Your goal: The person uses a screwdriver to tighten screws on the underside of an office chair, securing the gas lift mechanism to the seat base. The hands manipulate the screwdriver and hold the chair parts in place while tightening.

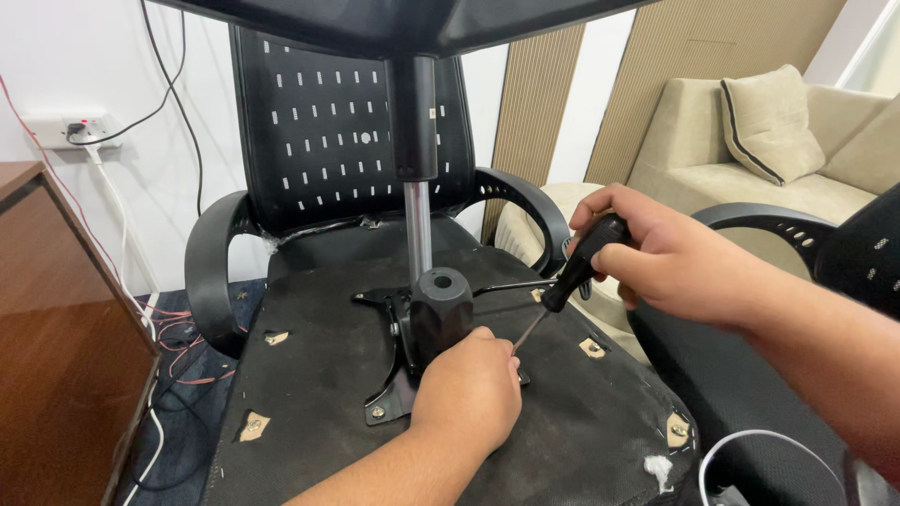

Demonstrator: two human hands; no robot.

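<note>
The left hand [469,384] lies curled on the underside of an upturned chair seat [319,394], fingers pressed together against the black mounting plate [394,394] at the foot of the tilt mechanism [439,305]. Just right of it, the screwdriver [572,276] slants down, its tip meeting the plate beside the left knuckles. The right hand [666,253] is closed in a fist on the screwdriver's black handle, up and to the right. Beyond both hands rises a chrome gas cylinder [417,239], then the perforated backrest [347,131]. Far left, a white wall socket [70,129]; far right, a beige sofa [750,141].
</note>
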